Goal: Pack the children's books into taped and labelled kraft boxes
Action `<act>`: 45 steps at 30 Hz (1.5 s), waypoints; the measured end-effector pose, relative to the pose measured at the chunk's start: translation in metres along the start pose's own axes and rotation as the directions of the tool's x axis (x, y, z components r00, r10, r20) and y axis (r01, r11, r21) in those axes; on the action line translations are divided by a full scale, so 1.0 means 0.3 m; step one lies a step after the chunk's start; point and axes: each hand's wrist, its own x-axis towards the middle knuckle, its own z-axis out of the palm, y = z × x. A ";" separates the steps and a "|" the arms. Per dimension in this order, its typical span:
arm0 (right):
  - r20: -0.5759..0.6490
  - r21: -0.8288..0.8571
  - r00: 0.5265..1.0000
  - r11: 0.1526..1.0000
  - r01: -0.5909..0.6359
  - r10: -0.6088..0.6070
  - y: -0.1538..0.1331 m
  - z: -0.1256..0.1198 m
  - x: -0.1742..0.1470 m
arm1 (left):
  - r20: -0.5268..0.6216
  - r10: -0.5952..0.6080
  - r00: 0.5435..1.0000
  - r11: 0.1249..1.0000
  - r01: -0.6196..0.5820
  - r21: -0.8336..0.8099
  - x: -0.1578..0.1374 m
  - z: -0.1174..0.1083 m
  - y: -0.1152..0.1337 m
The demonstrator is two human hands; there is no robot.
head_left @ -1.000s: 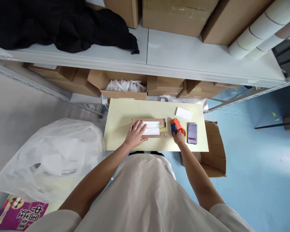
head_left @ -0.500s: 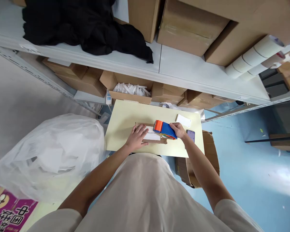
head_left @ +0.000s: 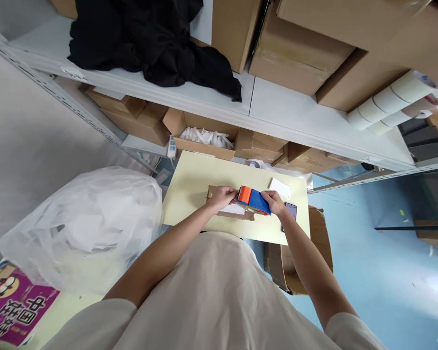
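Left hand [head_left: 222,197]: from flat on box [head_left: 234,210] to dispenser's [head_left: 256,200] edge, fingers bunched, hold unclear | right hand [head_left: 273,201]: fingers gripping dispenser

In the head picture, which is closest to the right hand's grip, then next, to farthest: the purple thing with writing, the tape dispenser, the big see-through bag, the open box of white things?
1. Tape dispenser: in the right hand's grip.
2. Open box: ahead, slightly left.
3. See-through bag: well left.
4. Purple thing: bottom-left corner.
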 end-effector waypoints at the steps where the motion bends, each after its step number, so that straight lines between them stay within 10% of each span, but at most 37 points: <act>1: 0.000 -0.027 1.000 1.000 0.011 -0.011 -0.011 0.000 -0.002 | -0.013 0.033 0.999 0.999 -0.033 0.001 0.001 -0.006 -0.002; 9: 0.086 -0.338 0.985 0.926 0.167 -0.146 -0.124 -0.031 -0.014 | -0.106 0.172 0.979 0.982 -0.161 0.103 -0.079 -0.129 -0.002; 18: 0.045 -0.466 0.996 0.880 0.094 -0.082 -0.036 -0.098 -0.046 | -0.271 0.088 0.959 0.989 -0.052 0.135 -0.100 -0.359 -0.116; 38: -0.028 -0.556 0.999 0.831 0.006 -0.026 -0.045 -0.021 -0.055 | -0.239 0.108 0.965 0.896 0.010 0.443 0.076 -0.182 -0.429; 44: -0.016 -0.550 1.000 0.835 0.004 -0.016 -0.051 -0.023 -0.055 | -0.032 0.165 0.986 0.769 -0.109 0.629 0.013 -0.266 -0.319; 45: -0.014 -0.554 1.000 0.833 0.004 -0.014 -0.051 -0.023 -0.054 | 0.131 0.232 0.964 0.616 -0.249 0.748 0.001 -0.280 -0.270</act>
